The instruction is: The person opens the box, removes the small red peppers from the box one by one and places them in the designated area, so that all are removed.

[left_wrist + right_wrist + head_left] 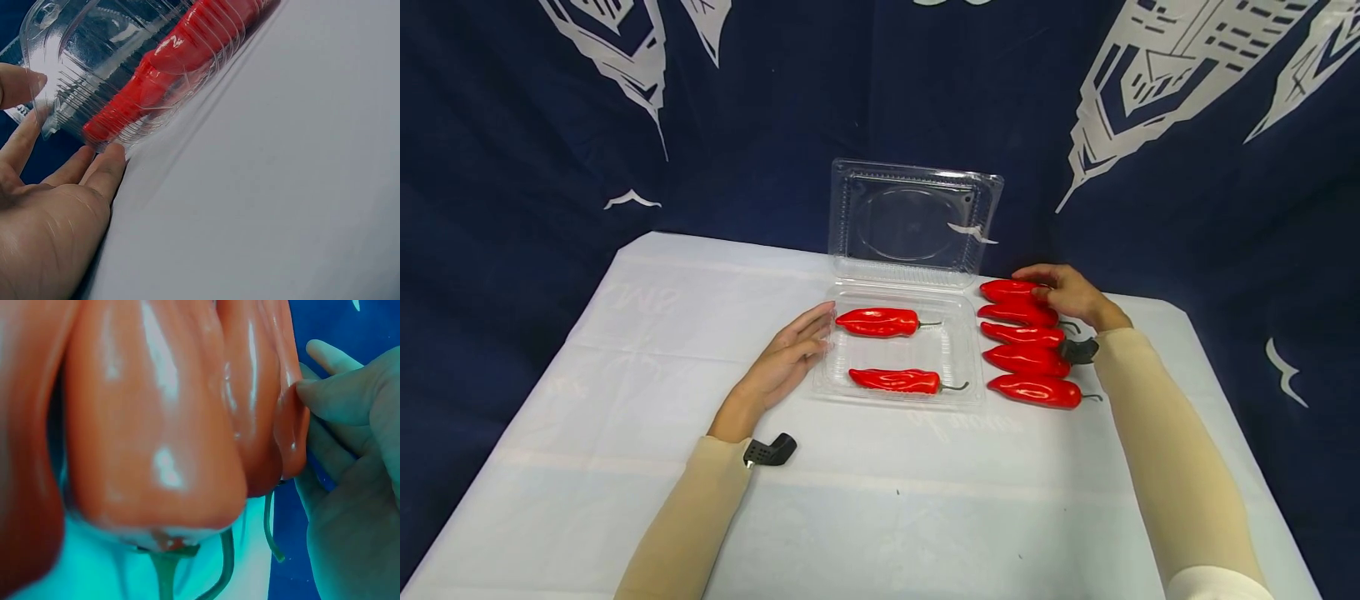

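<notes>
My left hand (786, 362) rests against the left side of a clear plastic clamshell box (958, 400), fingers mostly straight. In the left wrist view, its fingertips (112, 156) touch the ribbed wall. Inside the box lie two red peppers: a far one (877, 322) and a near one (895, 381), a little apart. Right of the box, several more red peppers lie in a column, stems to the right. At its far end my right hand (1071, 293) pinches the farthest pepper (1003, 291); in the right wrist view, the thumb (337, 397) presses on it with fingers behind.
The box's clear lid (913, 221) stands raised at the back, near the dark blue printed cloth (775, 133). A white cloth covers the table (865, 517). Peppers in the column, such as the nearest one (1033, 391), lie close beside the box's right edge.
</notes>
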### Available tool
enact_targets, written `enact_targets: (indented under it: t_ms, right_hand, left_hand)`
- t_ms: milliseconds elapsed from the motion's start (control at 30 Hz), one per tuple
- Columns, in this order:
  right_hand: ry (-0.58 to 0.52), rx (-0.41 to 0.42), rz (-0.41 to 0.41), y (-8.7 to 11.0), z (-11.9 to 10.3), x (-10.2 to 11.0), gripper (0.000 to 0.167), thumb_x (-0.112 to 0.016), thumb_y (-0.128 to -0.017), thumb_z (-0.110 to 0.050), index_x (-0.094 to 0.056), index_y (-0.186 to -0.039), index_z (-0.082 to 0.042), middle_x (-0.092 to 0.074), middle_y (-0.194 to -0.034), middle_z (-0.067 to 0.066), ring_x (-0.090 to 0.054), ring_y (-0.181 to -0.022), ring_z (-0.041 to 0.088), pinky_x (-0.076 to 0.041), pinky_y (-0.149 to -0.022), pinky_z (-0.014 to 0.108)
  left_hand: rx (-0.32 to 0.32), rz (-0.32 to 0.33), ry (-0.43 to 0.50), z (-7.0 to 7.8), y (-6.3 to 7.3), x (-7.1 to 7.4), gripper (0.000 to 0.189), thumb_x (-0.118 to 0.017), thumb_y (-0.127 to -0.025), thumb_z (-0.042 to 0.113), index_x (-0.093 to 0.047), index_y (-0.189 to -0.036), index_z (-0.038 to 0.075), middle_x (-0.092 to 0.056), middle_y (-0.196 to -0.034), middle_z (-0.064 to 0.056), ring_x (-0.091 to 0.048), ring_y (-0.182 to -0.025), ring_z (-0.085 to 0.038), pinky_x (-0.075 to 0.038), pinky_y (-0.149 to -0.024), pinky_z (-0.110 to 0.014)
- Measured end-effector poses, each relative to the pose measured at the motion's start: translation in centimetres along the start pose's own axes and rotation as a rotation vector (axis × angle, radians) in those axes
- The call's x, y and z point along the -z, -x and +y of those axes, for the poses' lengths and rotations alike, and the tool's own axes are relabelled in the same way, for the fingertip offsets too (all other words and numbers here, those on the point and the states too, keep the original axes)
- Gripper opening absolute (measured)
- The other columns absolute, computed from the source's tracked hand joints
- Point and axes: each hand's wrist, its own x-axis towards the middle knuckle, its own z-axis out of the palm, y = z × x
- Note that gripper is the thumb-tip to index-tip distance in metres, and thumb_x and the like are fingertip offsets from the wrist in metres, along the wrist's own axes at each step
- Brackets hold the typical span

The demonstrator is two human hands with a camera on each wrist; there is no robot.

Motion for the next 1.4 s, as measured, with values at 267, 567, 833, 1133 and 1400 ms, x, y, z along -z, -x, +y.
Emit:
enact_targets:
  t_ms: [267, 567, 833, 1133, 1400]
  right_hand:
    - [-0.010, 0.009, 0.048, 0.7, 0.0, 0.4, 0.048, -0.045, -0.100, 0.001, -0.048, -0.147, -0.010, -0.041, -0.153, 0.021, -0.045, -0.131, 0.040, -0.041, -0.110, 0.058]
    - [0.007, 0.052, 0.075, 1.5, -0.8, 1.1, 0.045, -0.046, -0.102, -0.003, -0.049, -0.146, -0.010, -0.045, -0.150, 0.021, -0.055, -0.116, 0.039, -0.042, -0.108, 0.060]
    - [0.040, 0.125, 0.127, 2.3, -1.6, 1.2, 0.042, -0.049, -0.102, -0.004, -0.052, -0.143, -0.009, -0.049, -0.149, 0.019, -0.058, -0.114, 0.037, -0.052, -0.101, 0.040]
    - [0.078, 0.163, 0.133, 3.5, -2.7, 0.8, 0.040, -0.051, -0.102, -0.008, -0.053, -0.143, -0.009, -0.053, -0.143, 0.021, -0.063, -0.105, 0.039, -0.053, -0.097, 0.051]
    - [0.076, 0.239, 0.127, 4.8, -4.1, 0.2, 0.040, -0.054, -0.101, -0.009, -0.055, -0.141, -0.006, -0.053, -0.144, 0.020, -0.060, -0.120, 0.039, -0.055, -0.096, 0.037]
  left_hand:
    - [-0.011, -0.010, -0.006, 0.0, 0.0, 0.0, 0.067, -0.047, -0.096, -0.002, -0.026, -0.159, 0.010, -0.018, -0.167, -0.008, -0.012, -0.155, -0.027, -0.011, -0.125, -0.048]
    - [-0.007, -0.006, -0.009, -0.1, 0.0, 0.1, 0.066, -0.047, -0.097, -0.001, -0.025, -0.159, 0.010, -0.018, -0.168, -0.007, -0.013, -0.155, -0.026, -0.011, -0.125, -0.048]
    - [0.000, 0.000, -0.012, -0.1, 0.0, 0.1, 0.066, -0.047, -0.097, -0.001, -0.028, -0.159, 0.012, -0.020, -0.167, -0.006, -0.014, -0.154, -0.025, -0.011, -0.125, -0.047]
    - [0.006, 0.004, -0.012, 0.0, 0.1, 0.0, 0.067, -0.047, -0.097, -0.002, -0.026, -0.159, 0.010, -0.018, -0.168, -0.007, -0.013, -0.155, -0.026, -0.010, -0.125, -0.047]
    - [0.010, 0.008, -0.012, 0.1, 0.1, -0.2, 0.068, -0.046, -0.097, -0.004, -0.024, -0.159, 0.009, -0.017, -0.168, -0.007, -0.012, -0.155, -0.025, -0.010, -0.126, -0.046]
